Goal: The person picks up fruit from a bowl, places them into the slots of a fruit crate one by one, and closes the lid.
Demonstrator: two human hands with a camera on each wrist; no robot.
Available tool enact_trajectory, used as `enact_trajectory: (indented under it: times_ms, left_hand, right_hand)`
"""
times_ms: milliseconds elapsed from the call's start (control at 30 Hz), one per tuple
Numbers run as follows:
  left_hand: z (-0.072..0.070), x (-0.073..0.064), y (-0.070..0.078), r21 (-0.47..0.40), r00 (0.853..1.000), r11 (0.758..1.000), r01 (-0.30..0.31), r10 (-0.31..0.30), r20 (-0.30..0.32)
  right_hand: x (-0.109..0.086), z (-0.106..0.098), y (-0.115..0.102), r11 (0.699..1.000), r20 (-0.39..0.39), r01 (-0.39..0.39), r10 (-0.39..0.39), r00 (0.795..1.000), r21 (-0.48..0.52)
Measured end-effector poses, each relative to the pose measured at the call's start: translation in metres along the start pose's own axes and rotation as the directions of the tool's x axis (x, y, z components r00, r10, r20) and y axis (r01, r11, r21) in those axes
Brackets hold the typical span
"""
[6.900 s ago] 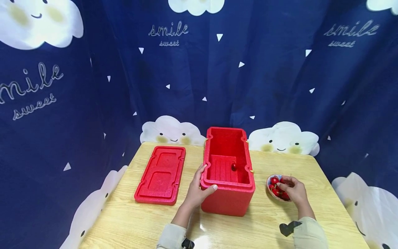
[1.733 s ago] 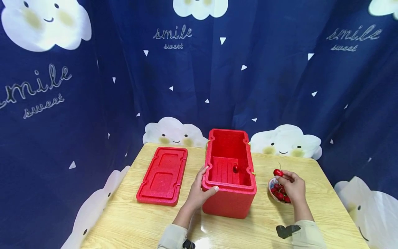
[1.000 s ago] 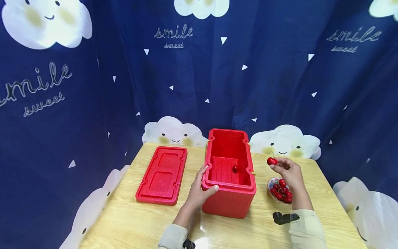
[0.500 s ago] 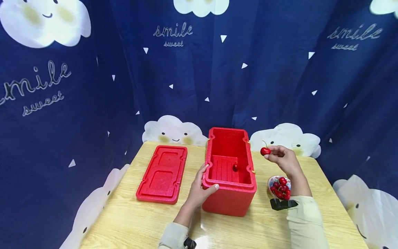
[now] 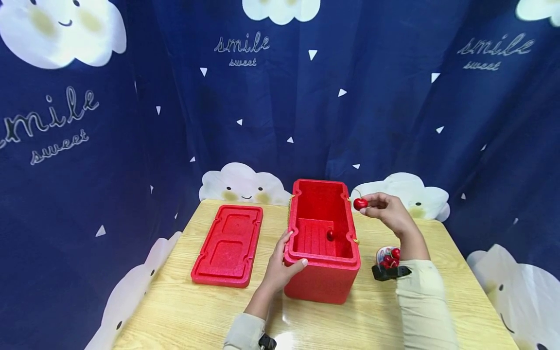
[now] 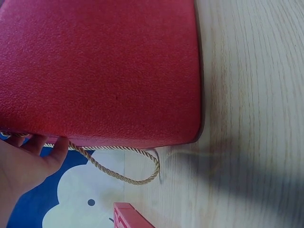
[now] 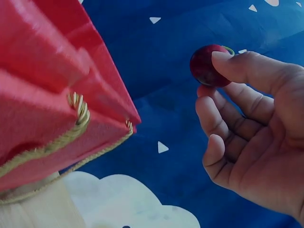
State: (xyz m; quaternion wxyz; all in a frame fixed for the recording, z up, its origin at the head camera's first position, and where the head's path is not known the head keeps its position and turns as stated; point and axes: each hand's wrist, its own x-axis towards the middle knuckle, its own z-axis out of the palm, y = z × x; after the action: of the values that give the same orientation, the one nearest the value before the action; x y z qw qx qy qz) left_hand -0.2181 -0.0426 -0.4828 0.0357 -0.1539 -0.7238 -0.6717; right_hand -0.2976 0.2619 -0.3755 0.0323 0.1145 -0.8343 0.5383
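Cherry (image 5: 360,203) had shifted left and slightly up, to right of frame centre, just beside the box (image 5: 321,284); right hand (image 5: 391,214) pinched it. Left hand (image 5: 278,271) gripped the box's lower-left corner. Step judged: transfer; next move seemingly called for crossing over the opening.

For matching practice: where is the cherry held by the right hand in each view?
Head: held cherry, right of centre and slightly below.
Left wrist: not in it.
Right wrist: near the top, right of centre, pinched by the right hand.
Shared landmark: the red box, in all three.
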Motion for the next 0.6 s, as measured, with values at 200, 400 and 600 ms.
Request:
enact_trajectory:
  times_ms: [200, 400, 600]
  left_hand:
    - [0.0, -0.003, 0.012, 0.013, 1.0, 1.0, -0.002, 0.002, 0.0]
    - [0.002, -0.002, 0.012, -0.011, 1.0, 1.0, -0.028, 0.028, 0.002]
    - [0.001, -0.003, 0.01, -0.04, 1.0, 0.999, -0.005, 0.005, 0.008]
  right_hand:
    - [0.006, 0.005, -0.011, 0.999, 0.012, 0.01, -0.01, 1.0, 0.036]
    - [0.012, 0.011, -0.013, 0.998, 0.021, 0.006, -0.007, 1.0, 0.06]
    - [0.017, 0.019, -0.01, 0.996, 0.045, -0.018, 0.015, 0.999, 0.085]
